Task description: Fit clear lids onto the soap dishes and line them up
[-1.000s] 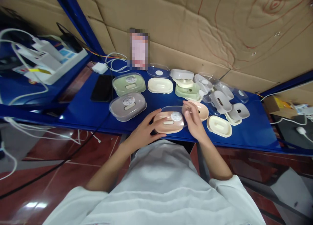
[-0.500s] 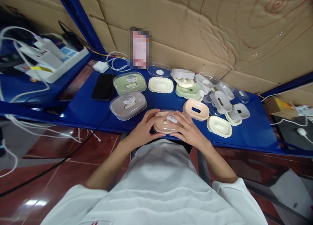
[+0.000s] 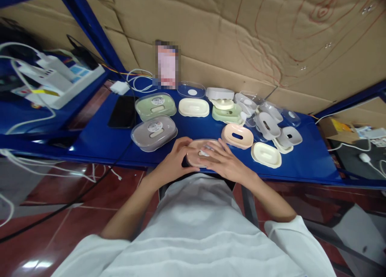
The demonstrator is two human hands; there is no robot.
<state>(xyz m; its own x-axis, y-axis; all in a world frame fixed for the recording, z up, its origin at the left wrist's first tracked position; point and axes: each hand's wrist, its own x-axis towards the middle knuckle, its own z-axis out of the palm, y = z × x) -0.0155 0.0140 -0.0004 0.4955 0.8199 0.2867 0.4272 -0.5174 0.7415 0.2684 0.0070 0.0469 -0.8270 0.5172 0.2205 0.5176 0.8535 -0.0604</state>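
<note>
A pinkish soap box (image 3: 196, 159) with a clear lid and a round label sits at the table's front edge. My left hand (image 3: 177, 158) is closed around its left end, thumb in front and fingers behind. My right hand (image 3: 224, 160) lies over the right part of the lid, its fingers spread and stretched across the label, partly hiding it. Left of my hands stand a lidded grey soap box (image 3: 154, 133) and a lidded green soap box (image 3: 155, 107), both labelled. A peach tray (image 3: 237, 136) with an oval slot lies just beyond my right hand.
Cream trays (image 3: 266, 154) and grey trays (image 3: 267, 125) are spread and piled on the right of the blue table (image 3: 202, 128). A clear lid (image 3: 191, 90) lies at the back. A black phone (image 3: 122, 112) and a white charger (image 3: 120, 87) are on the left. Cardboard (image 3: 196, 35) walls the back.
My right hand's fingers have shifted left across the lid onto the label. My left hand keeps its grip on the pinkish soap box. The camera view has turned slightly.
</note>
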